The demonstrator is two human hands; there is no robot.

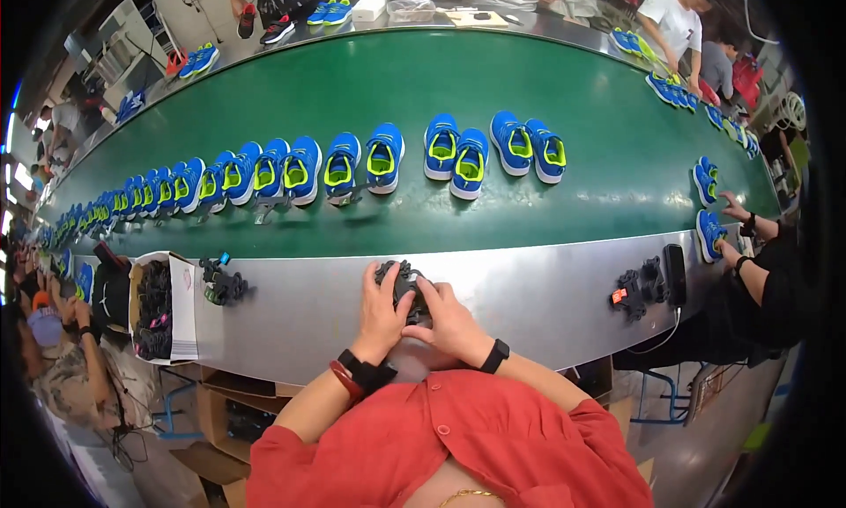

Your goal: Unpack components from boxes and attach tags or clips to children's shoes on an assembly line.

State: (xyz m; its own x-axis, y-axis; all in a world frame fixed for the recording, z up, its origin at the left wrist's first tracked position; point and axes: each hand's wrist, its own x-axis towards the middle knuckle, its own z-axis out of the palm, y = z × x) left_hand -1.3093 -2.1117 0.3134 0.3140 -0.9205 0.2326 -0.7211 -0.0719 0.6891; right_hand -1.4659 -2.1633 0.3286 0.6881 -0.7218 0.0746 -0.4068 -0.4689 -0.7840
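Note:
My left hand [381,307] and my right hand [448,321] are both closed around a small black plastic shoe-tree piece [404,281], held over the metal ledge [529,288] at the near edge of the belt. Both wrists wear black bands, and red sleeves cover my arms. On the green conveyor belt [423,85] beyond my hands runs a long row of blue shoes with lime-yellow insides [385,157], the nearest ones a little past the ledge. Much of the black piece is hidden by my fingers.
A white box of black pieces [157,310] stands on the ledge at left, with a loose black piece [222,283] beside it. Another black clump with a red part [636,289] lies at right. A person's hands [736,210] handle blue shoes at far right; other workers surround the belt.

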